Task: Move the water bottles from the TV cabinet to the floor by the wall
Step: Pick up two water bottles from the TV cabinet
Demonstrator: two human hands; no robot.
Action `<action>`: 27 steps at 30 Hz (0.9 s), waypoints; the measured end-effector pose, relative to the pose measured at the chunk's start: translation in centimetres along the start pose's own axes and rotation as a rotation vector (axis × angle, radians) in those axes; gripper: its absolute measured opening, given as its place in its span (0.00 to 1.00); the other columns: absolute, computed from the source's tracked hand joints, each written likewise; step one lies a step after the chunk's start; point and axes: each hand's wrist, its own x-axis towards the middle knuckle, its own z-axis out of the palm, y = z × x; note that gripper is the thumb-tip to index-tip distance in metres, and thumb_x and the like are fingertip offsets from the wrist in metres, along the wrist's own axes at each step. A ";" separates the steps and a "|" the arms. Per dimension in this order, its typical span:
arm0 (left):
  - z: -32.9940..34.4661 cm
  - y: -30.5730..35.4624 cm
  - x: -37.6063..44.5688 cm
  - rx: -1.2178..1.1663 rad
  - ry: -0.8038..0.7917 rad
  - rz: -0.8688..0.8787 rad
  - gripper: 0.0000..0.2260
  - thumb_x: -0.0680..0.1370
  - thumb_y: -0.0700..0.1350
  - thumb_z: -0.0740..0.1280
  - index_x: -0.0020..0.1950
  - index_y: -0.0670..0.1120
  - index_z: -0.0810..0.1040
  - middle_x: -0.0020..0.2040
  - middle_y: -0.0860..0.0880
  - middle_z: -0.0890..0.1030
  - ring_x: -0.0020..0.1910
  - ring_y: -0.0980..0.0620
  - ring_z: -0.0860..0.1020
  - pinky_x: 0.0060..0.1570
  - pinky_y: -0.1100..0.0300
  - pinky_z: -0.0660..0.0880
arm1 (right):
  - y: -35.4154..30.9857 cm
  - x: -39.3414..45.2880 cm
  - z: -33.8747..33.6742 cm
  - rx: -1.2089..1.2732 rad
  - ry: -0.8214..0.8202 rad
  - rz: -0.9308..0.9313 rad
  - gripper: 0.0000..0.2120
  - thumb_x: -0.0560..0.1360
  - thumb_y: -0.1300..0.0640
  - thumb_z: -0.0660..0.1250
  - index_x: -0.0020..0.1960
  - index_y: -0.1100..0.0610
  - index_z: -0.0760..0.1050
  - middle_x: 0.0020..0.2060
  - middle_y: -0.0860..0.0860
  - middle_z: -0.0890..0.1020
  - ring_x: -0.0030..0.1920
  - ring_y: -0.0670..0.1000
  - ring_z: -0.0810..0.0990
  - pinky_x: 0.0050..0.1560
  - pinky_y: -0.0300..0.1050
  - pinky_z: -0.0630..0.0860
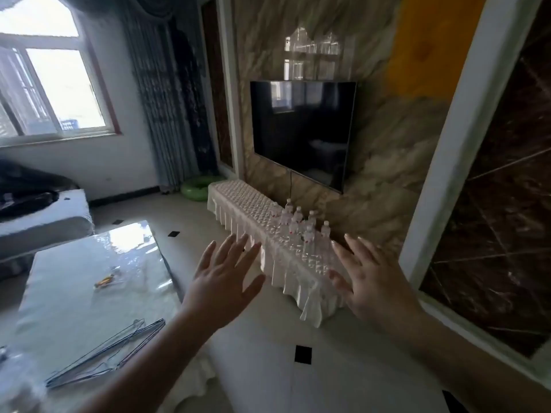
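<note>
— Nearest? Left hand [222, 283] and right hand [377, 283], fingers spread wide, holding nothing, short of TV cabinet [238, 201].
— Water bottles [298, 225]?
— Upright on cabinet's near end, below television [301, 129]. Left of cabinet: glossy coffee table [89, 263], pale tiled floor [268, 368].

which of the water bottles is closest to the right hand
The bottle at the right end of the cluster on the TV cabinet, standing a little apart from the rest, just above the open right hand; the others stand farther left.
</note>
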 end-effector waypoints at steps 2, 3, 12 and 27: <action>1.8 0.7 2.1 -0.015 0.008 -0.020 0.30 0.78 0.66 0.45 0.77 0.56 0.53 0.78 0.51 0.55 0.77 0.51 0.48 0.75 0.48 0.46 | 1.9 1.1 1.5 0.024 0.026 0.022 0.46 0.65 0.31 0.19 0.77 0.45 0.47 0.77 0.48 0.51 0.77 0.51 0.50 0.74 0.49 0.47; 2.7 1.1 3.4 -0.011 0.010 -0.037 0.30 0.78 0.66 0.45 0.77 0.56 0.53 0.78 0.51 0.54 0.77 0.51 0.47 0.75 0.48 0.45 | 3.1 2.0 2.6 0.010 0.049 0.029 0.45 0.67 0.31 0.20 0.77 0.45 0.49 0.77 0.49 0.54 0.76 0.52 0.52 0.73 0.49 0.49; 9.2 4.7 14.9 -0.001 -0.041 -0.068 0.30 0.77 0.67 0.44 0.77 0.59 0.47 0.78 0.52 0.51 0.77 0.52 0.43 0.75 0.50 0.42 | 12.3 12.3 8.9 0.059 0.027 0.068 0.34 0.75 0.34 0.38 0.75 0.47 0.58 0.74 0.51 0.64 0.74 0.53 0.61 0.71 0.52 0.59; 21.0 -5.6 29.0 -0.041 -0.063 -0.182 0.30 0.77 0.68 0.45 0.77 0.60 0.47 0.79 0.52 0.49 0.77 0.50 0.42 0.75 0.46 0.44 | 12.3 32.0 19.4 0.102 -0.015 0.002 0.30 0.77 0.38 0.47 0.74 0.50 0.62 0.72 0.52 0.68 0.70 0.54 0.68 0.68 0.53 0.67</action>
